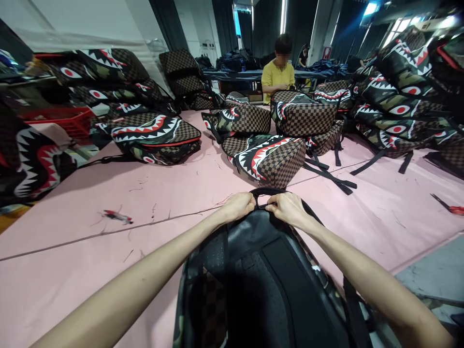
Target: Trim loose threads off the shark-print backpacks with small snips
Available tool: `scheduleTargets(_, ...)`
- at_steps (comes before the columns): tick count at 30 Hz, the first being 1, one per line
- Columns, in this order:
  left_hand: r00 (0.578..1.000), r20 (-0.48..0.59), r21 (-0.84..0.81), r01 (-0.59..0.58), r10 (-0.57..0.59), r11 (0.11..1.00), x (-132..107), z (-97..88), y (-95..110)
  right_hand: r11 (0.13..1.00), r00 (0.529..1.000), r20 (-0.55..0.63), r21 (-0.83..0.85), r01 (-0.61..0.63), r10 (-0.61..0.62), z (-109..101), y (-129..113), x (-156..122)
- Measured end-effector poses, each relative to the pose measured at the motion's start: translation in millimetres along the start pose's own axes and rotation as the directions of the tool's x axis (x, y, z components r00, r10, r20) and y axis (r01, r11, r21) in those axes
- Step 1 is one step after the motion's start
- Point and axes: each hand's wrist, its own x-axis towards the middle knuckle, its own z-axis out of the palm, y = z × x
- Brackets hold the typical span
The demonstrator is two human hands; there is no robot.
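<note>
A black backpack (pixel 261 270) lies back-panel up in front of me on the pink table (pixel 108 261), its top handle (pixel 266 191) pointing away. My left hand (pixel 239 205) is closed in a pinch on the left side of that handle. My right hand (pixel 288 208) is closed on the handle's right side. Both hands nearly touch at the handle's middle. The backpack's sides show brown checker and camouflage fabric.
Several shark-mouth checkered backpacks (pixel 270 159) are piled across the table's far half and on both sides. A small thread snipper (pixel 118 216) lies at left, red scissors (pixel 449 207) at right. A person in a yellow shirt (pixel 278 76) works at the far end.
</note>
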Motion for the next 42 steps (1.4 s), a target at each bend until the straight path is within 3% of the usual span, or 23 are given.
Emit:
scheduleTargets(15, 1.000, -0.030, -0.015, -0.004, 0.003, 1.000, 0.6, 3.9, 1.8, 0.997, 0.999, 0.006, -0.055, 0.048, -0.048, -2.1, -3.6, 4.0)
scheduleTargets(17, 0.999, -0.046, -0.053, -0.003, 0.001, 0.999, 1.4, 3.4, 2.6, 0.997, 0.998, 0.024, -0.061, 0.056, -0.055, -3.6, -4.7, 5.0)
scheduleTargets(19, 0.996, -0.066, -0.192, 0.050, -0.063, 0.980, 2.2, -1.2, -0.6, 0.997, 0.999, 0.023, -0.058, 0.050, -0.048, -4.8, -4.8, 4.7)
scheduleTargets(22, 0.951, -0.121, -0.460, 0.200, -0.285, 0.865, 1.3, -16.1, -14.1, 0.999, 0.998, -0.061, 0.007, 0.031, -0.030, -6.0, -2.2, -0.2)
scheduleTargets(24, 0.880, -0.229, -0.438, 0.288, -0.415, 0.852, -0.6, -25.9, -23.4, 0.995, 0.988, -0.145, 0.074, 0.060, -0.048, -6.6, 1.0, -6.8)
scheduleTargets(25, 0.851, -0.314, -0.356, 0.305, -0.420, 0.883, -1.3, -28.6, -25.8, 0.992, 0.979, -0.189, 0.094, 0.089, -0.070, -7.1, 2.8, -11.0)
scheduleTargets(26, 0.843, -0.390, -0.256, 0.287, -0.370, 0.923, -1.3, -29.1, -26.0, 0.988, 0.969, -0.232, 0.099, 0.115, -0.090, -7.6, 4.8, -15.7)
scheduleTargets(28, 0.886, -0.444, -0.095, 0.102, -0.134, 0.990, 2.0, -23.4, -19.9, 0.990, 0.947, -0.304, 0.066, 0.127, -0.101, -9.4, 9.9, -26.1)
scheduleTargets(30, 0.919, -0.370, -0.092, -0.184, 0.138, 0.979, 10.5, -12.0, -8.3, 0.998, 0.938, -0.342, 0.012, 0.062, -0.054, -11.7, 17.6, -36.9)
scheduleTargets(31, 0.921, -0.327, -0.146, -0.273, 0.214, 0.951, 16.4, -6.1, -2.1, 1.000, 0.940, -0.342, -0.007, 0.012, -0.014, -12.8, 22.9, -42.1)
scheduleTargets(32, 0.924, -0.297, -0.220, -0.311, 0.240, 0.924, 22.7, -1.1, 3.7, 0.999, 0.946, -0.324, -0.013, -0.033, 0.027, -13.7, 29.2, -47.3)
scheduleTargets(35, 0.951, -0.278, -0.432, -0.251, 0.136, 0.866, 38.9, 5.2, 17.3, 0.985, 0.976, -0.170, 0.131, -0.115, 0.136, -14.5, 53.2, -62.0)
scheduleTargets(37, 0.961, -0.246, -0.483, -0.232, 0.123, 0.844, 43.5, 2.6, 24.4, 0.902, 0.982, 0.000, 0.397, -0.172, 0.187, -13.9, 69.3, -71.2)
scheduleTargets(38, 0.963, -0.219, -0.481, -0.246, 0.156, 0.841, 43.8, 0.2, 27.9, 0.807, 0.976, 0.086, 0.551, -0.214, 0.200, -13.5, 75.8, -75.3)
scheduleTargets(40, 0.957, -0.143, -0.465, -0.291, 0.254, 0.836, 41.1, -5.0, 35.3, 0.523, 0.957, 0.222, 0.803, -0.287, 0.184, -12.5, 84.2, -81.7)
scheduleTargets(42, 0.949, -0.091, -0.443, -0.311, 0.303, 0.841, 37.1, -9.0, 42.8, 0.239, 0.947, 0.289, 0.918, -0.316, 0.142, -10.2, 86.4, -85.0)
